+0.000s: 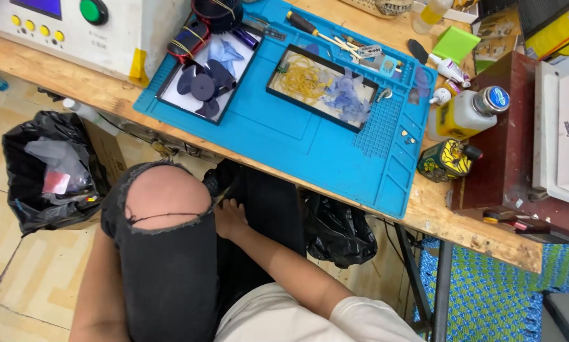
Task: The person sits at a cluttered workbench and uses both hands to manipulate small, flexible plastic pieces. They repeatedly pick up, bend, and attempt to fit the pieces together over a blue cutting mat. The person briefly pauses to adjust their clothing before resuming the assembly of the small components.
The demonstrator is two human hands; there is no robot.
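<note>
Right hand (229,218) below bench edge, fingers hidden behind raised knee (167,196), grip cannot be told, left hand cut off at 7 o'clock, blue mat (310,142) at 12.

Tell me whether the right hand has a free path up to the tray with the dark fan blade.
Probably not directly: the right hand sits below the table edge, so the tabletop covers the tray with the fan blade.

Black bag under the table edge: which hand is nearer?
Right. Right hand sits just left of the black bag; left hand is out of sight, its forearm beyond the raised knee.
</note>
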